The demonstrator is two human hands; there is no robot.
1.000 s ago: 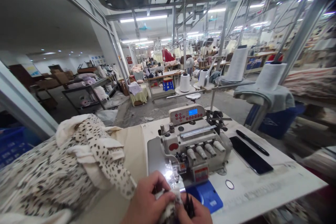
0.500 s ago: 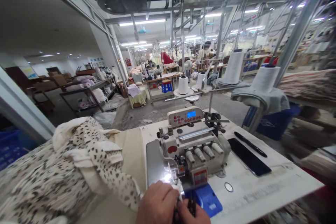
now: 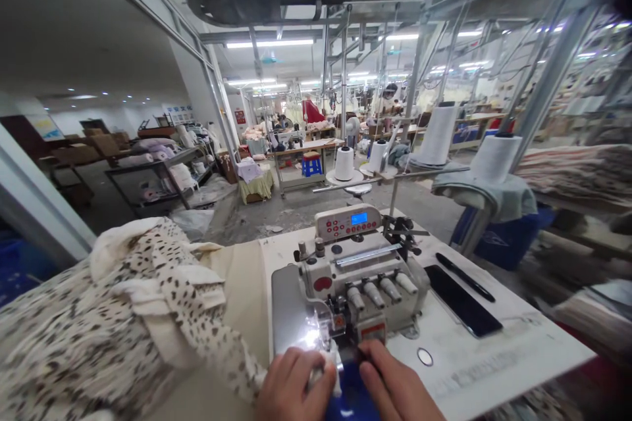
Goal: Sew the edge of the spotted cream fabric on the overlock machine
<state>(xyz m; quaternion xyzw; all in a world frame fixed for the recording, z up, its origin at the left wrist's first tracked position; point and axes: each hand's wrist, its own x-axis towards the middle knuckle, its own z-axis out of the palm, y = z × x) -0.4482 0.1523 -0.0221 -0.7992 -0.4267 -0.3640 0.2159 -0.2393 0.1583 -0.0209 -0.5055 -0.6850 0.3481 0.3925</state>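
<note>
My left hand (image 3: pixel 295 387) is curled on the white edge of a black-spotted cream cloth (image 3: pixel 123 316), pressing it at the lit presser foot of the grey overlock sewing machine (image 3: pixel 360 270). My right hand (image 3: pixel 401 387) lies flat with its fingers stretched forward. They rest over the machine's blue front cover (image 3: pixel 345 402) and touch the machine's front. I see nothing in that hand. The rest of the cloth is heaped on the left of the white table (image 3: pixel 494 355).
A black phone (image 3: pixel 461 302) and a black pen (image 3: pixel 464 276) lie right of the machine. White thread cones (image 3: pixel 344 163) stand on a rack behind it. Beyond are shelves, work tables and a blue stool (image 3: pixel 311 164).
My right hand has come forward and flattened over the blue cover; the dark snips it held no longer show. My left hand has stayed on the cloth at the presser foot.
</note>
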